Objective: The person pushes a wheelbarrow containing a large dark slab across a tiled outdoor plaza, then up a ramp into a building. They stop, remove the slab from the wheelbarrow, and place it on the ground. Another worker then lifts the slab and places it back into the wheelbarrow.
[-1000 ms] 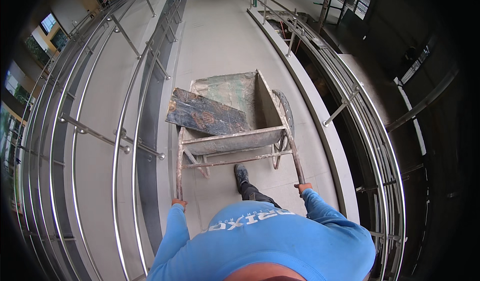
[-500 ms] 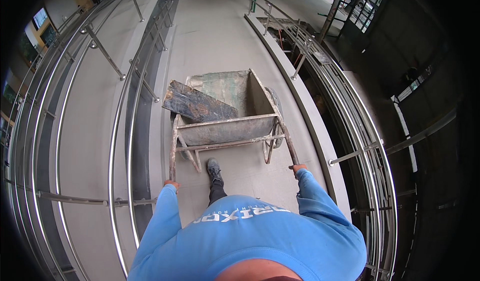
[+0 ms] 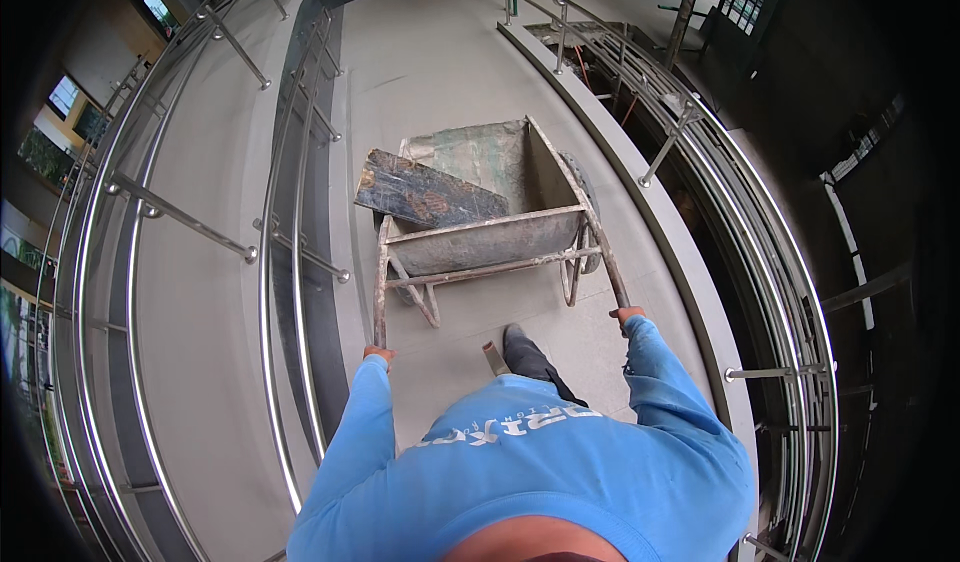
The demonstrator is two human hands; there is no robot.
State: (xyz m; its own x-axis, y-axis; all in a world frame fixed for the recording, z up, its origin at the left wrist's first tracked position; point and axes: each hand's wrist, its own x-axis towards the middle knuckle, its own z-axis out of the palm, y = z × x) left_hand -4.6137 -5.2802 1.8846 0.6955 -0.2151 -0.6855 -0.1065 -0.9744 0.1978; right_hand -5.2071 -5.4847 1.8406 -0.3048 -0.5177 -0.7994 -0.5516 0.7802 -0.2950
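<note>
A worn metal wheelbarrow (image 3: 490, 247) stands ahead of me, its tray stained with pale cement. Across the tray's left side lies a dark, scuffed board (image 3: 425, 194), tilted over the rim. My left hand (image 3: 379, 353) is closed around the end of the left handle (image 3: 380, 302). Around the right handle (image 3: 612, 272) my right hand (image 3: 627, 314) is closed in the same way. Both arms, in blue sleeves, reach forward. Part of a wheel (image 3: 583, 184) shows beyond the tray's right side.
Shiny metal railings (image 3: 270, 342) run along the left of the grey ramp (image 3: 410, 62). At the right, a low curb (image 3: 640, 197) and more railings (image 3: 770, 262) border a dark gap. An orange rod (image 3: 582, 66) shows beyond the curb.
I have stepped forward, with a different foot showing in front. The wheelbarrow has moved along the ramp, and the curb and railings have slid past. Both hands keep their hold.
</note>
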